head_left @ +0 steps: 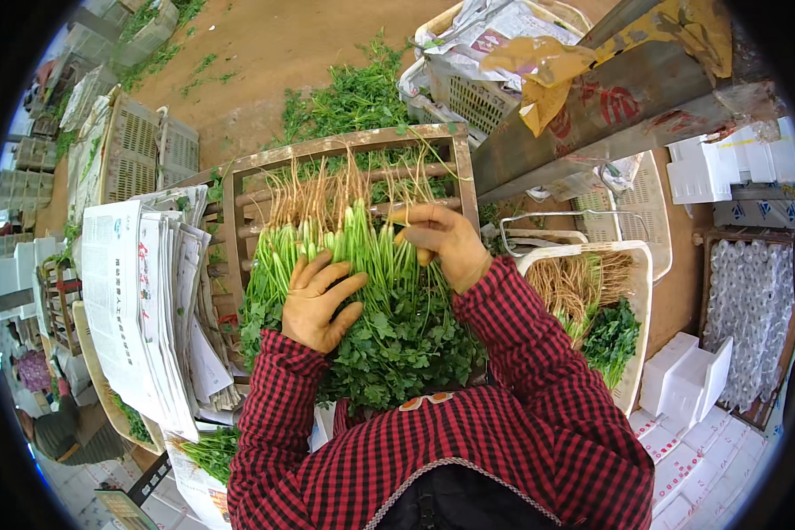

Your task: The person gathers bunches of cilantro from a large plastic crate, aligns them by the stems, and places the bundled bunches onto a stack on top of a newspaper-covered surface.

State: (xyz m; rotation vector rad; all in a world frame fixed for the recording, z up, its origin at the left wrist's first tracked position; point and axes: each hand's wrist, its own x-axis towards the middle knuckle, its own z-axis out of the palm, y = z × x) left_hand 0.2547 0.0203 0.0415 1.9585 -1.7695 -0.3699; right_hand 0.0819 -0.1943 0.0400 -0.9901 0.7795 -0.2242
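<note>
Greens point(406, 340) on rack point(465, 172), two hands

Greens: one row, roots point(349, 181) at far side, leaves at near side, lying across the slatted rack.
Left hand point(321, 296): palm down on the stems point(287, 243), fingers loosely spread, clasping nothing.
Right hand point(446, 243): fingers curled, thumb near forefinger, beside the roots; whether a stem is gripped, cannot tell.
Left of rack: newspapers point(128, 309), stacked.
Right: pale basket point(650, 300) holding rooted plants point(583, 287).
Beyond: leafy heap point(344, 102) on bare ground point(247, 53).
</note>
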